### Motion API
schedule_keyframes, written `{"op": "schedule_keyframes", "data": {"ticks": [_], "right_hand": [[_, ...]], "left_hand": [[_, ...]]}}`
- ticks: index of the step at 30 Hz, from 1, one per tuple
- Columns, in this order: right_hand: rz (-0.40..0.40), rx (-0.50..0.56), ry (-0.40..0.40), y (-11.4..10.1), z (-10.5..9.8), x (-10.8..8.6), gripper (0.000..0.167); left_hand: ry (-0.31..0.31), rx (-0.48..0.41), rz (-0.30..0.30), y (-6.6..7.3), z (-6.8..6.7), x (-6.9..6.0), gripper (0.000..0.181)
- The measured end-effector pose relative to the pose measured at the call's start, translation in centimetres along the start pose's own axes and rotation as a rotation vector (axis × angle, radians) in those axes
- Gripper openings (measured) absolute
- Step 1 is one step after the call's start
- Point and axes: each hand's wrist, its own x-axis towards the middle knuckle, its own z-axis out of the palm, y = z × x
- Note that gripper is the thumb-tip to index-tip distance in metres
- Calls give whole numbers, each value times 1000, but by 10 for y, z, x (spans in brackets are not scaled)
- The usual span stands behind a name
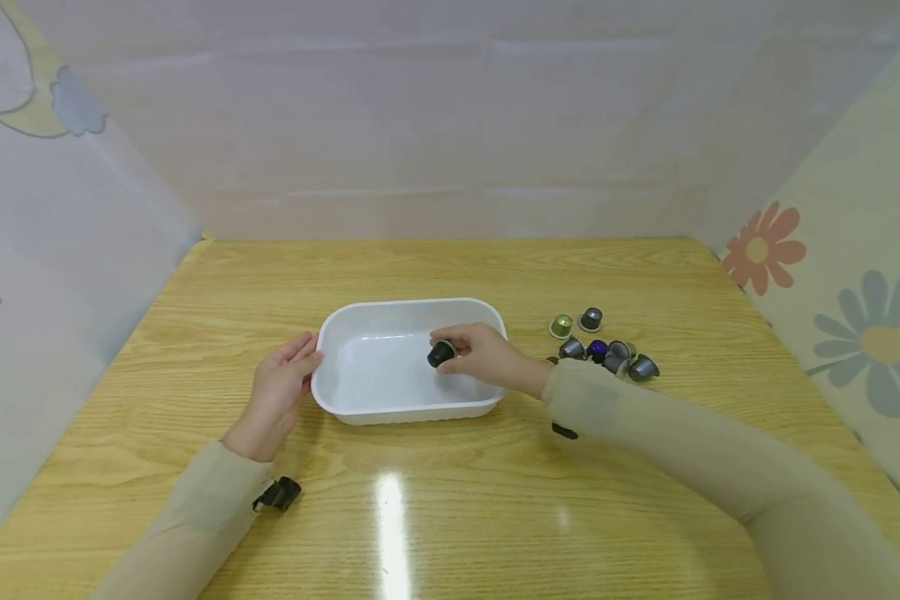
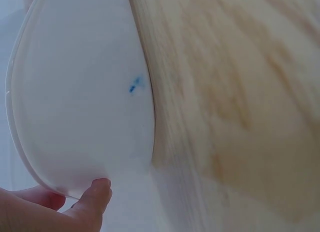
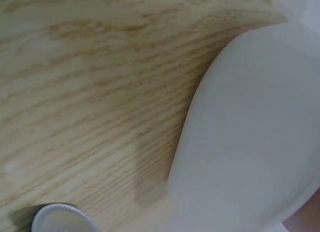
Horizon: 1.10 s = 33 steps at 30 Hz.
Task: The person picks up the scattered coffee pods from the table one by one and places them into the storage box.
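Observation:
A white rectangular plastic basin (image 1: 375,354) with rounded corners stands on the wooden table. My left hand (image 1: 276,396) holds its left end, and in the left wrist view the rim (image 2: 22,157) passes between thumb and finger. Over the inside of the basin, toward its right side, my right hand (image 1: 487,357) pinches a black coffee capsule (image 1: 441,353) between thumb and fingers. The right wrist view shows the basin's outer wall (image 3: 245,132), with only a sliver of the hand at the edge; the held capsule is hidden there.
Right of the basin lie several loose coffee capsules: green (image 1: 561,325), dark grey (image 1: 591,318), purple (image 1: 597,351) and grey (image 1: 643,367), some partly behind the right sleeve (image 1: 615,404). Patterned sheets (image 1: 450,125) border the table (image 1: 270,275).

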Motion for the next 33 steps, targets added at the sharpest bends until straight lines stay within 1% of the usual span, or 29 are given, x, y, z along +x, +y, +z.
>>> {"op": "schedule_keyframes", "data": {"ticks": [3, 6, 8, 13, 19, 28, 33], "right_hand": [[-6, -29, -9, -1, 3, 2, 51], [-29, -58, -12, -3, 5, 5, 49], [-35, -61, -14, -4, 6, 6, 49], [-32, -80, -30, -5, 9, 9, 50], [-42, -141, -45, -3, 12, 12, 49], [7, -178, -117, 0, 15, 16, 50], [10, -242, -158, 1, 16, 19, 50]], "left_hand": [[3, 8, -2, 0, 0, 0, 55], [4, 13, -5, 0, 0, -1, 55], [1, 10, -6, 1, 0, -1, 56], [0, 2, -6, 1, 0, -1, 55], [-2, -13, -5, 1, 1, -1, 56], [0, -11, -4, 1, 0, 1, 55], [-2, -4, -10, 0, 0, 1, 55]]}}
